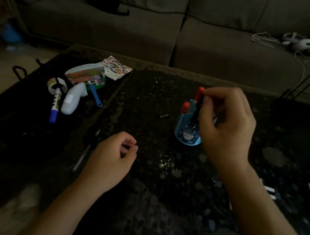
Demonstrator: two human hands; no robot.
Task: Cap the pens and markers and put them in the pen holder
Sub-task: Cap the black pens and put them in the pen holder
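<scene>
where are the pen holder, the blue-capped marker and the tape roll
pen holder (pixel 186 138), head view, on its blue front wall
blue-capped marker (pixel 56 105), head view, on the middle of its barrel
tape roll (pixel 51 84), head view, on its outer band

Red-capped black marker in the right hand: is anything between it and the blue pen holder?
Nothing visible. The right hand pinches the red-capped black marker, its lower end apparently inside the blue plastic pen holder. A second red-capped marker stands in the holder beside it. The hand hides the holder's right side.
</scene>
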